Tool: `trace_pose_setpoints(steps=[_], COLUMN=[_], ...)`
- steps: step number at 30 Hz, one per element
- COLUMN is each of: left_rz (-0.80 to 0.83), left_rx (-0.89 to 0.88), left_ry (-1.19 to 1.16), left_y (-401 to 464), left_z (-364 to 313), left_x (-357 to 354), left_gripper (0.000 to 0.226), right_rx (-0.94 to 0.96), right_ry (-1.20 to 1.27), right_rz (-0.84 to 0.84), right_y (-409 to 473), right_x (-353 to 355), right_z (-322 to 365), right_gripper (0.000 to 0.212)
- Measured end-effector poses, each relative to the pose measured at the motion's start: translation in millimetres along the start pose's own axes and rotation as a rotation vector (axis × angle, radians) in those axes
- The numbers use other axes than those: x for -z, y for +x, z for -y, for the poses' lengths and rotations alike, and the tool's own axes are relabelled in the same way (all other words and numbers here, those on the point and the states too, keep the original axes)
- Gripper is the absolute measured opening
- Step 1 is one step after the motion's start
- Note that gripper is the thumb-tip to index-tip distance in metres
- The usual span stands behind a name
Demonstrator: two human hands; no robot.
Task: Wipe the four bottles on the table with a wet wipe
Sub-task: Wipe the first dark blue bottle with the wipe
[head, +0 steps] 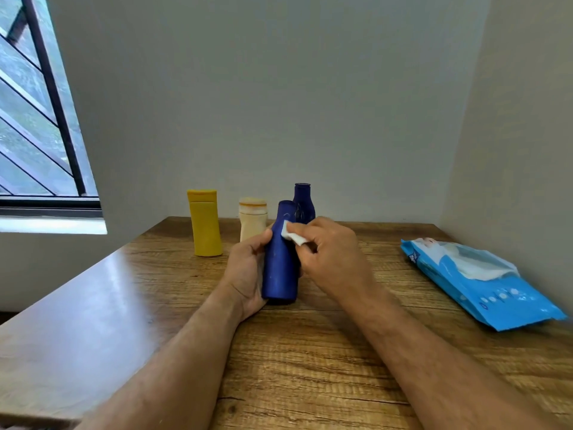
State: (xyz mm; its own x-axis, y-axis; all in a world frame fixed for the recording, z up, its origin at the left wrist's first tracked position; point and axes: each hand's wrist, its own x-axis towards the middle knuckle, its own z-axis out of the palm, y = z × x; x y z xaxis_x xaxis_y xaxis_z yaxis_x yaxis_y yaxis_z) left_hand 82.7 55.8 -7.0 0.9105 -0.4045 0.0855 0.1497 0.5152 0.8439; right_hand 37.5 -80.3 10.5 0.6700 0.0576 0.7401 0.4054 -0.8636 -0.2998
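While my left hand (248, 268) wraps its grip round the lower body of the tall blue plastic bottle (280, 259), holding it tilted just above the wooden table (310, 352), my right hand (328, 252) pinches a small folded white wet wipe (293, 234) against the bottle's shoulder. To do this stroke well, I judge I should drag the wipe from the neck down to the base, then turn the bottle in my left palm so each side gets covered. Pressure should be firm but not enough to twist the bottle loose. Behind the blue bottle stand a darker blue bottle (303, 203), a cream squat bottle (252, 220) and a yellow flat-capped bottle (205, 223), each waiting its turn; well to its right lies the blue wipes pack (483, 283)
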Motion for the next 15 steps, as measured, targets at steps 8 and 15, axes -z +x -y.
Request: trace_pose_setpoints(steps=[8, 15], left_rz=[0.012, -0.012], left_rx=[-0.040, -0.026], left_ry=[0.005, -0.090], left_y=[-1.3, -0.2], left_z=[1.2, -0.7], left_x=[0.8, 3.3], left_gripper=[0.030, 0.042], right_rx=[0.107, 0.203], right_ry=[0.057, 0.070], right_rz=[-0.010, 0.274], right_y=[-0.7, -3.1], right_x=[4.1, 6.1], right_z=[-3.2, 3.3], right_gripper=[0.026, 0.029])
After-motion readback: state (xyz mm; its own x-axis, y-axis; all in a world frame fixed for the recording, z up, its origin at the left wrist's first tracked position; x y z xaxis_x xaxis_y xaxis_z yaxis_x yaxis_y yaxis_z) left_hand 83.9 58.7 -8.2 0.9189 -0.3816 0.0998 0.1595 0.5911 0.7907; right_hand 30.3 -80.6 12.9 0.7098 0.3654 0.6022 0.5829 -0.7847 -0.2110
